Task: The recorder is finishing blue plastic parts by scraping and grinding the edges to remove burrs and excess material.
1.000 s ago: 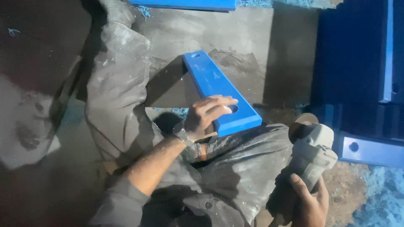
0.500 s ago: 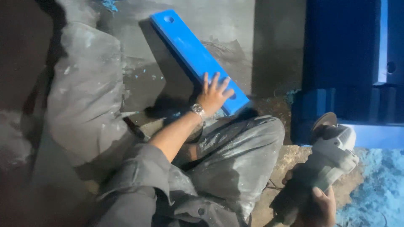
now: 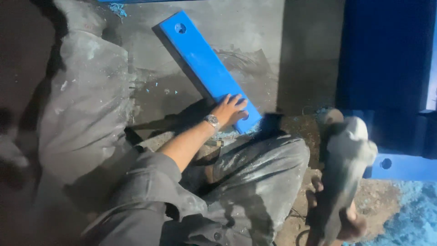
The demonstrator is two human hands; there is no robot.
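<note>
Right hand (image 3: 346, 223): lowest in the head view, closed round the rear body of a grey angle grinder (image 3: 348, 159). The tool is blurred, and the fingers are only partly visible. Its head points up and away from the hand, toward the near end of the bar, but is apart from it.

Left hand (image 3: 232, 111): fingers spread flat, palm down, pressing on the near end of a blue flat bar (image 3: 205, 68). It grips nothing; it rests on top. A wristwatch (image 3: 211, 120) sits at the wrist, just behind the hand.

Blue flat bar: lies on the grey floor (image 3: 255, 41), beyond the person's bent knee (image 3: 268, 159). Its long axis runs diagonally, from under the left hand away and to the left. A round hole shows at the far end; a second hole appears partly covered by the fingers at the near end.

Relation noted: the left hand is on the bar; the right hand with the grinder is well to the right of it, so the bar's near end lies up and to the left of the grinder head.

Farther right: dark blue steel sections (image 3: 387, 68), with another holed blue piece (image 3: 400, 166) beside the grinder.
</note>
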